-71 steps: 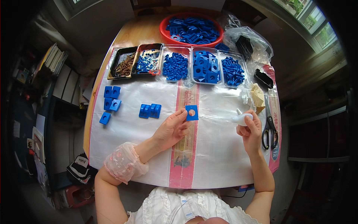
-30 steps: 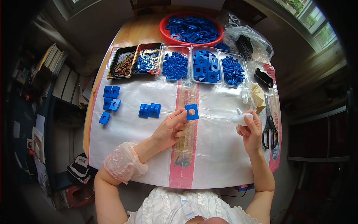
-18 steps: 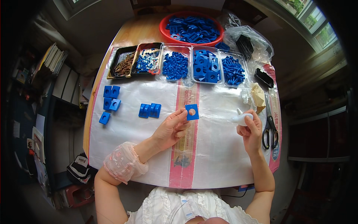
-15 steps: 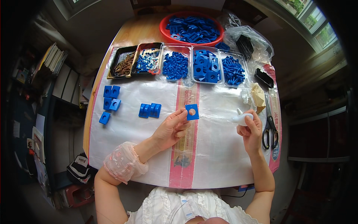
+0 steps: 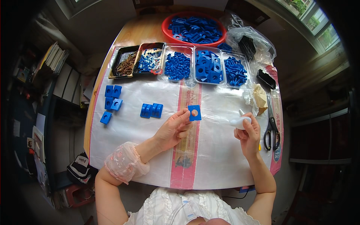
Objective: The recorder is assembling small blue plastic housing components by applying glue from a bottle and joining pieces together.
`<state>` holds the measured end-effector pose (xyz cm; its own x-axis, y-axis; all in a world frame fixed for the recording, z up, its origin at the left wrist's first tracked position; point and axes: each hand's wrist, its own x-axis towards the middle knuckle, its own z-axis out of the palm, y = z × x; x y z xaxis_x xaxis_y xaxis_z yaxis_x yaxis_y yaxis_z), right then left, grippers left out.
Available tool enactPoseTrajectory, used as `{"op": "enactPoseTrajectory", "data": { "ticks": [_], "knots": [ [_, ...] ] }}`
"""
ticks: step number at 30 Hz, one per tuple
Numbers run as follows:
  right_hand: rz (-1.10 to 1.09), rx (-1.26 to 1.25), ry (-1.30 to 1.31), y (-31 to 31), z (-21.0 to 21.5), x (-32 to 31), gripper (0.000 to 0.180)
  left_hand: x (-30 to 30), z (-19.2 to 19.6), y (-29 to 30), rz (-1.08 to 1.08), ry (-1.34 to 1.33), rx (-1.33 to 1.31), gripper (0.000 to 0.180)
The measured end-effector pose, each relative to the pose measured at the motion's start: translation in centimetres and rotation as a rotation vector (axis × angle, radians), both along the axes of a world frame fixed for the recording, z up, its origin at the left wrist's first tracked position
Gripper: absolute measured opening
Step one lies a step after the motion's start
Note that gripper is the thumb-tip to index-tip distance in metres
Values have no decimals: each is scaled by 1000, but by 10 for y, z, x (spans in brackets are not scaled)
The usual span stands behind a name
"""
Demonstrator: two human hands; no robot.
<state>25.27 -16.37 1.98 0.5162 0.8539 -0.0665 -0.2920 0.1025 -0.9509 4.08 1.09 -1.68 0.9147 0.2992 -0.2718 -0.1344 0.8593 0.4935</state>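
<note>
Between the thumb and fingers of my left hand (image 5: 173, 129) is a square blue plastic plate (image 5: 194, 117) with a round hole, raised over the middle of the table. My right hand (image 5: 249, 135) is closed round a small white squeeze bottle (image 5: 240, 122), tilted with its nozzle pointing left. A white pointed cap (image 5: 241, 112) shows just beyond the bottle; whether it stands on the table I cannot tell. Left of my left hand lies a pair of blue curved pieces (image 5: 151, 110). Several square blue pieces with holes (image 5: 112, 98) lie farther left.
Across the back stand trays of brass-coloured screws (image 5: 126, 64), small nuts (image 5: 149, 63), blue plugs (image 5: 176, 66), blue square plates (image 5: 208, 66) and blue pegs (image 5: 235, 71). Behind them is a red basin (image 5: 165, 33) of blue parts. Black-handled scissors (image 5: 271, 134) and crumpled paper (image 5: 260, 98) lie right.
My right hand has shifted slightly left and down with the bottle, and a bit of yellow now shows by the scissors. My left hand still holds the plate, barely moved.
</note>
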Motion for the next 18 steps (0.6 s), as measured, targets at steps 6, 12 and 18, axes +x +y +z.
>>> {"op": "enactPoseTrajectory", "data": {
  "ticks": [6, 12, 18],
  "knots": [
    [-12, -24, 11, 1, -2, -2, 19, 0, -1, -1, -3, 1, -23, 20],
    [0, -27, 16, 1, -2, -4, 20, 2, 0, -1, 2, 2, -23, 16],
    [2, -24, 3, 2, -3, -4, 20, 1, -2, -1, -3, -11, -30, 16]
  ]
}}
